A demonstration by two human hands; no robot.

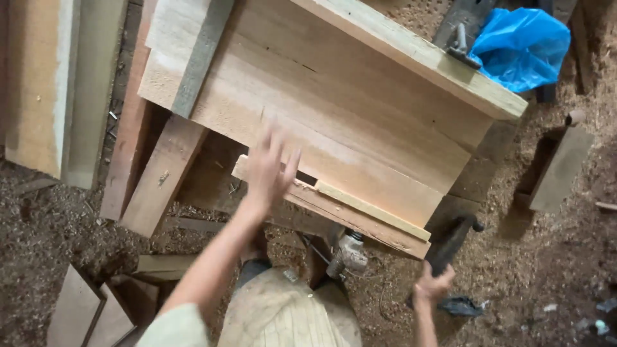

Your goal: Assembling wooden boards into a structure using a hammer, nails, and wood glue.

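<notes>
My left hand [270, 168] is blurred, fingers spread, over the near edge of a large wooden box-like assembly [360, 122] made of wide planks. It holds nothing. A thin light strip of wood [369, 209] lies along the assembly's near edge, just right of that hand. My right hand [432, 284] is lower right, closed around the dark handle of a hammer [453, 238] that points up toward the assembly's corner. My knee and trouser leg [283, 315] fill the bottom middle.
Sawdust covers the ground [565, 257]. Loose planks [160, 173] lean at left, with offcuts [83, 315] at bottom left. A blue plastic bag [522, 46] lies top right beside a metal tool [461, 44]. A wooden block [560, 168] sits at right. A small power tool [349, 254] lies under the assembly.
</notes>
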